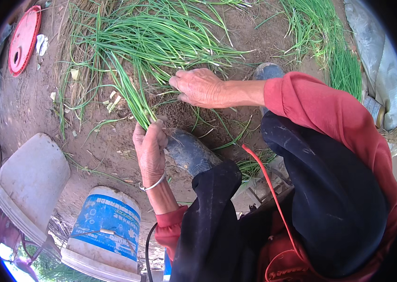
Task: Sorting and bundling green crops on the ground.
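Note:
My left hand [151, 144] grips a small bunch of thin green scallions [128, 91] by its pale lower ends, leaves pointing up and away. A bracelet circles that wrist. To its upper right, my right hand [200, 87] is at the near edge of a large heap of scallions [156, 35], its fingertips closed around a few stalk ends there. The heap lies loosely spread on bare soil, most pale root ends towards the right. What sits inside the right palm is hidden.
White bucket [33, 179] and blue-labelled bucket [105, 225] stand at lower left. A red lid [25, 40] lies at upper left. More scallions [339, 53] lie at right beside plastic sheeting [378, 53]. My dirty boot [188, 149] and a red cord [269, 183] are close in.

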